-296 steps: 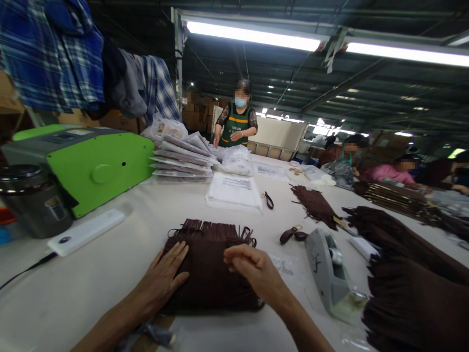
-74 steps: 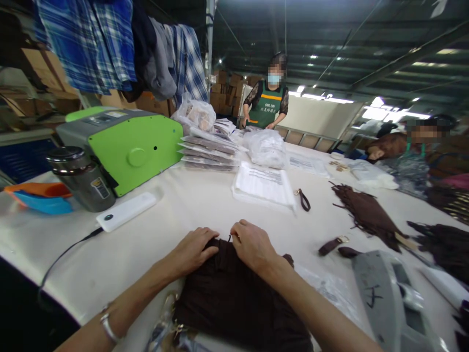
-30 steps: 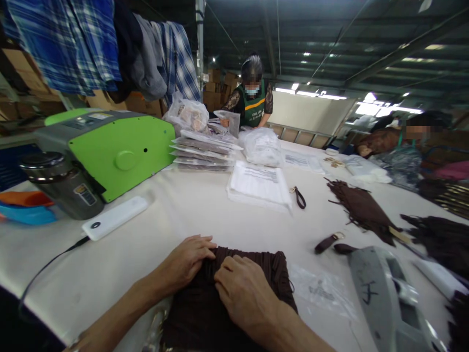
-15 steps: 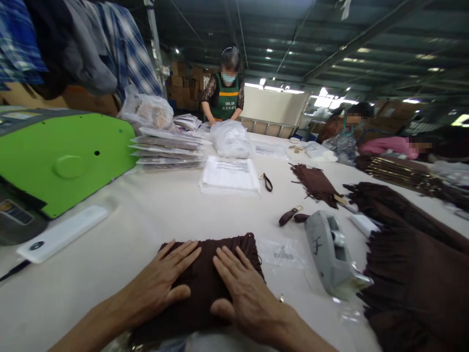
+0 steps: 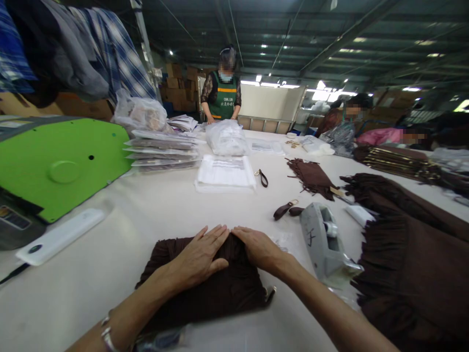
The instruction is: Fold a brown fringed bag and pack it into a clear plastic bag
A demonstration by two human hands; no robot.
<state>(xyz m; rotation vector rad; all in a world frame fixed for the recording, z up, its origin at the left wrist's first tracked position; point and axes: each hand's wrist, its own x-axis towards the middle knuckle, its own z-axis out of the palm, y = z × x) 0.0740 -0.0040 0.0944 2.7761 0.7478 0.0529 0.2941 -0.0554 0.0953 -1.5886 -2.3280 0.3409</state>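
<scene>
Pressing both hands, left (image 5: 200, 254) and right (image 5: 258, 247), flat and ungripping on the folded brown cloth (image 5: 216, 288) lying on the surface (image 5: 154, 215), I am risking the fold springing open if pressure shifts unevenly.

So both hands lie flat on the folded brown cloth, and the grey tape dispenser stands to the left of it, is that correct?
Not quite. The head view shows the left hand and right hand on the folded brown cloth, but the grey tape dispenser stands to its right, not its left.
</scene>
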